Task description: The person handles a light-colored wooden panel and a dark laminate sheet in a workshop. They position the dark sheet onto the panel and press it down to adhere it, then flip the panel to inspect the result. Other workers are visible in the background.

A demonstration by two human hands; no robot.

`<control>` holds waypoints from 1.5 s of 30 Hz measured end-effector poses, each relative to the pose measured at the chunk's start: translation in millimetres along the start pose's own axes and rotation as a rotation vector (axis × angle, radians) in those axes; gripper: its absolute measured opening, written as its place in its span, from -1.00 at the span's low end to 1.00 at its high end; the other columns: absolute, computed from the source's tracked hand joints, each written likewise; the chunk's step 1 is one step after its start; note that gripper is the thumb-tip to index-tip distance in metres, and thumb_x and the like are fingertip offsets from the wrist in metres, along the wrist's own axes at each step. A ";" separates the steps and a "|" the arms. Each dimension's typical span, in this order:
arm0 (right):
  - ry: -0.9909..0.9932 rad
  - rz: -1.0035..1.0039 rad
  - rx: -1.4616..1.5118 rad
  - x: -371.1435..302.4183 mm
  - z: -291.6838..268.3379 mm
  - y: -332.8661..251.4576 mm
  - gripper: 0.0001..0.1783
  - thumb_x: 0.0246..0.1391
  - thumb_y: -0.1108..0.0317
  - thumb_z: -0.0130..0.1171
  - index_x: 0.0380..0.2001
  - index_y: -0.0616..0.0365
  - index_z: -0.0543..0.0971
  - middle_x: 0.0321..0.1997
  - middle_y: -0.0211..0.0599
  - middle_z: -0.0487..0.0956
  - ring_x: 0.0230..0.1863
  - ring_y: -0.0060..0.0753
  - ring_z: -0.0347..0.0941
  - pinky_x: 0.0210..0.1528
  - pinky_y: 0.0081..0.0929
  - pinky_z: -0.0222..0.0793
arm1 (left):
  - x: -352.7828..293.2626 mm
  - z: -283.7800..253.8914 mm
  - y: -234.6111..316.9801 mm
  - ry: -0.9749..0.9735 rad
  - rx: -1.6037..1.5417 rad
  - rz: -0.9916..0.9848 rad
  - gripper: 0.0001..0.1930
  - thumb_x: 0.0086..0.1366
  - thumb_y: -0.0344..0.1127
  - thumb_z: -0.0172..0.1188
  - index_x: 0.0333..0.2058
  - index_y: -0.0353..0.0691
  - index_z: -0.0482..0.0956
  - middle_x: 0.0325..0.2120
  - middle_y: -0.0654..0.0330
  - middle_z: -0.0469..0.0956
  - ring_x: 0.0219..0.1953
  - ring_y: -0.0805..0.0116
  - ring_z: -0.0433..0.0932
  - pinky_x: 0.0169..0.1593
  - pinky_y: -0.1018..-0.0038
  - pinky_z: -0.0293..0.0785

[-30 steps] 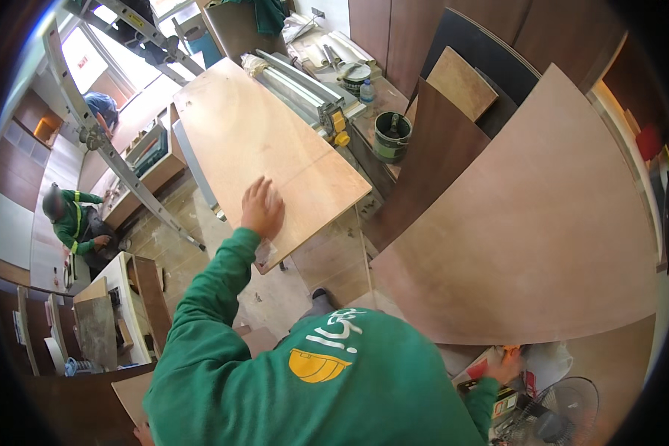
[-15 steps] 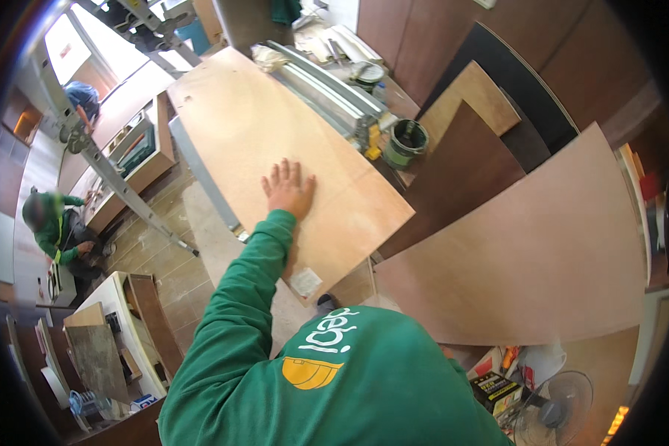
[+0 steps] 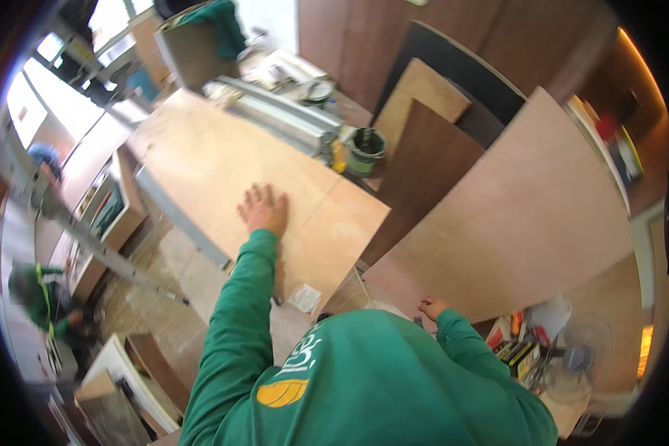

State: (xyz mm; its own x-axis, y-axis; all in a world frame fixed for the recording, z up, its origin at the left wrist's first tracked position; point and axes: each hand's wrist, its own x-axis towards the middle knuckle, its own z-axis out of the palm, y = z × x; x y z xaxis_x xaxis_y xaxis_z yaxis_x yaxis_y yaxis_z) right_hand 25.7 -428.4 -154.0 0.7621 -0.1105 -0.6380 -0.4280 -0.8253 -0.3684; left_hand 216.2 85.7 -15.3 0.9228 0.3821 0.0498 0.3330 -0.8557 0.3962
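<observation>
My left hand (image 3: pixel 264 210) lies flat on a long pale plywood board (image 3: pixel 223 156), fingers spread. The board rests on a long grey metal support (image 3: pixel 182 217) whose edge shows along its left side. A small whitish label (image 3: pixel 305 299) is stuck near the board's near corner. My right hand (image 3: pixel 433 308) is beside the lower edge of a large pinkish-brown panel (image 3: pixel 505 223) that leans on the right. Its fingers are curled together, and what they hold, if anything, is too small to tell.
A bucket (image 3: pixel 366 151) with dark contents stands right of the board, near metal profiles (image 3: pixel 275 111). Brown and black panels lean against the wall. A ladder leg (image 3: pixel 119 256) stands at left, with co-workers beyond. A fan (image 3: pixel 576 357) and boxed tools sit at lower right.
My right hand has come into view beside the large panel. My left hand still lies flat on the plywood. The whole view has shifted, with the scene sliding left.
</observation>
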 end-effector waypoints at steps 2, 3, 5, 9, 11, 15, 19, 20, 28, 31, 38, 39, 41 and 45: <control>-0.008 0.016 -0.030 4.5 -0.9 1.7 -0.44 0.07 -0.02 0.27 0.06 0.09 0.60 0.00 -0.05 0.64 0.01 -0.05 0.56 0.10 -0.23 0.43 | -0.8 -4.0 7.3 0.002 -0.004 0.006 -0.30 0.39 0.20 -0.14 0.37 -0.09 0.24 0.45 -0.03 -0.02 0.51 0.00 -0.17 0.47 -0.04 -0.43; 0.020 0.018 -0.006 5.8 -2.3 14.2 -0.47 0.06 -0.01 0.27 0.02 0.09 0.61 -0.02 -0.06 0.64 0.00 -0.06 0.56 0.08 -0.23 0.44 | -2.3 -5.8 16.1 -0.003 -0.010 0.007 -0.29 0.39 0.19 -0.12 0.37 -0.10 0.23 0.45 -0.04 -0.01 0.51 0.00 -0.16 0.47 -0.04 -0.43; 0.024 0.022 0.032 -9.4 11.3 37.6 -0.52 0.06 0.02 0.29 -0.04 0.08 0.64 -0.05 -0.07 0.65 -0.04 -0.06 0.57 0.05 -0.23 0.45 | -6.2 -4.0 13.3 0.001 -0.015 0.004 -0.29 0.38 0.17 -0.10 0.38 -0.13 0.22 0.44 -0.06 0.00 0.50 -0.01 -0.16 0.47 -0.03 -0.44; -0.034 0.144 0.009 -43.0 24.8 47.0 -0.69 -0.02 0.20 0.30 -0.20 0.09 0.66 -0.16 -0.08 0.66 -0.13 -0.08 0.58 -0.03 -0.21 0.47 | -13.1 -0.3 0.0 0.039 -0.051 -0.007 -0.29 0.38 0.13 -0.05 0.38 -0.15 0.20 0.44 -0.07 0.02 0.50 0.01 -0.14 0.47 0.00 -0.44; -0.032 0.071 -0.081 -47.2 30.4 63.7 -0.76 -0.07 0.29 0.30 -0.28 0.09 0.66 -0.22 -0.09 0.66 -0.18 -0.08 0.59 -0.08 -0.20 0.48 | -13.7 -2.5 4.5 0.026 -0.060 -0.010 -0.29 0.38 0.12 -0.05 0.38 -0.15 0.20 0.44 -0.07 0.02 0.50 0.03 -0.13 0.47 0.01 -0.43; 0.102 0.041 -0.063 -39.6 28.5 53.2 -0.83 -0.14 0.35 0.30 -0.41 0.12 0.60 -0.39 -0.11 0.63 -0.28 -0.08 0.57 -0.20 -0.19 0.47 | -14.8 -3.4 3.8 0.022 -0.080 -0.023 -0.31 0.38 0.10 -0.05 0.36 -0.17 0.22 0.43 -0.07 0.04 0.50 0.04 -0.12 0.47 0.02 -0.41; 0.111 0.016 0.007 -6.4 -0.9 -7.6 -0.77 -0.17 0.28 0.38 -0.48 0.11 0.55 -0.47 -0.16 0.59 -0.37 -0.17 0.54 -0.27 -0.22 0.45 | -10.8 -2.6 2.6 0.054 -0.090 -0.026 -0.33 0.38 0.08 -0.05 0.33 -0.20 0.26 0.41 -0.08 0.08 0.49 0.03 -0.07 0.47 0.01 -0.37; 0.107 0.017 0.012 5.8 -8.0 -22.3 -0.75 -0.17 0.25 0.40 -0.49 0.10 0.54 -0.49 -0.18 0.59 -0.40 -0.21 0.53 -0.29 -0.23 0.45 | -10.2 -2.4 3.2 0.057 -0.095 -0.027 -0.34 0.38 0.07 -0.05 0.32 -0.21 0.27 0.41 -0.09 0.09 0.48 0.03 -0.06 0.47 0.01 -0.36; 0.286 -0.747 0.530 87.4 -232.8 -241.5 -0.96 0.10 0.44 0.09 -0.38 0.10 0.53 -0.51 -0.47 0.50 -0.47 -0.61 0.42 -0.42 -0.55 0.35 | -2.0 11.4 4.7 0.109 -0.061 -0.053 -0.37 0.37 0.04 -0.01 0.29 -0.24 0.33 0.39 -0.06 0.15 0.46 0.07 0.02 0.47 0.04 -0.30; 0.557 -0.919 0.528 122.9 -342.8 -324.8 -0.87 0.18 0.37 0.10 -0.23 0.13 0.56 -0.44 -0.50 0.52 -0.40 -0.61 0.41 -0.29 -0.56 0.38 | 7.2 16.9 1.3 0.140 -0.052 -0.070 -0.37 0.37 0.04 0.01 0.28 -0.25 0.34 0.38 -0.04 0.17 0.46 0.11 0.03 0.48 0.07 -0.27; 0.702 -0.732 0.258 291.3 -479.2 -424.9 -0.61 0.15 0.18 0.21 0.00 0.10 0.65 0.00 -0.10 0.66 -0.03 -0.27 0.59 0.03 -0.33 0.50 | -11.9 28.4 -33.1 0.166 0.270 -0.074 -0.38 0.42 0.08 -0.05 0.28 -0.25 0.32 0.36 -0.12 0.18 0.39 -0.10 0.14 0.44 -0.06 -0.09; 0.398 -0.529 0.582 324.3 -477.5 -421.9 -0.53 0.17 0.16 0.20 0.11 0.11 0.58 0.08 -0.06 0.62 0.02 -0.23 0.58 0.03 -0.27 0.53 | -18.3 32.0 -31.4 0.167 0.312 -0.097 -0.38 0.44 0.10 -0.10 0.28 -0.23 0.32 0.38 -0.09 0.15 0.41 -0.07 0.11 0.44 -0.08 -0.12; 0.684 -0.377 0.096 444.4 -582.6 -310.3 -0.34 0.19 -0.02 0.13 0.19 0.27 0.46 0.19 0.09 0.52 0.15 -0.05 0.50 0.16 -0.17 0.42 | 10.8 24.4 5.8 0.089 0.068 -0.057 -0.34 0.42 0.14 -0.11 0.32 -0.19 0.28 0.40 -0.03 0.12 0.46 0.04 0.03 0.48 0.02 -0.19; 0.881 -0.161 -0.404 497.9 -690.4 -247.2 -0.13 0.13 -0.28 0.08 0.16 0.36 0.47 0.24 0.15 0.47 0.27 0.14 0.39 0.27 -0.11 0.30 | 14.5 41.5 12.1 0.128 -0.080 -0.058 -0.32 0.43 0.15 -0.14 0.34 -0.19 0.24 0.44 0.02 0.04 0.50 0.17 -0.08 0.50 0.14 -0.30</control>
State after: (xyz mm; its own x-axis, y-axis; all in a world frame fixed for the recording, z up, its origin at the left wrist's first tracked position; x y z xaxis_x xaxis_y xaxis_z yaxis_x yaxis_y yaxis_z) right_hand 846.4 -661.8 86.2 0.9565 -0.2187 0.1929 -0.2144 -0.9758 -0.0429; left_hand 241.6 66.5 -47.9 0.8686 0.4755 0.1396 0.3633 -0.8025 0.4732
